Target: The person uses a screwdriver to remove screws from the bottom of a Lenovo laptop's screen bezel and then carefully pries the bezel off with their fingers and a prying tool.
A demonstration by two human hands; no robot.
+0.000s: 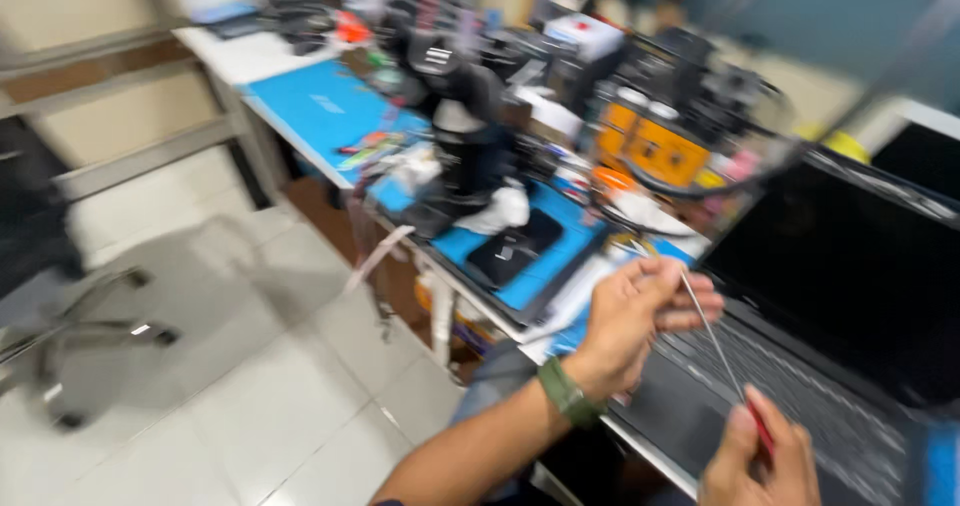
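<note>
Two hands share one tool: your right hand, low at the near right edge, is clenched around the red handle of a thin screwdriver, and your left hand pinches the far tip of its metal shaft between fingertips and thumb. The shaft runs slanting between them, up and to the left, above the keyboard of an open black laptop. On your left wrist sits a green band.

That laptop lies at the right, its dark screen tilted back and its keys just under your hands. Left of it, on the same long workbench, a blue mat covers much of the top, and a dark phone lies flat on the near part of the blue. Behind the phone stands a black microscope-like stand with white cloth at its foot. Farther right is an orange box among crowded, blurred tools and cables that you cannot make out one by one.

Below and left of the bench the floor is pale, glossy tile. At the far left a chair base with dark legs stands on it, smeared by motion. The whole view is blurred.
</note>
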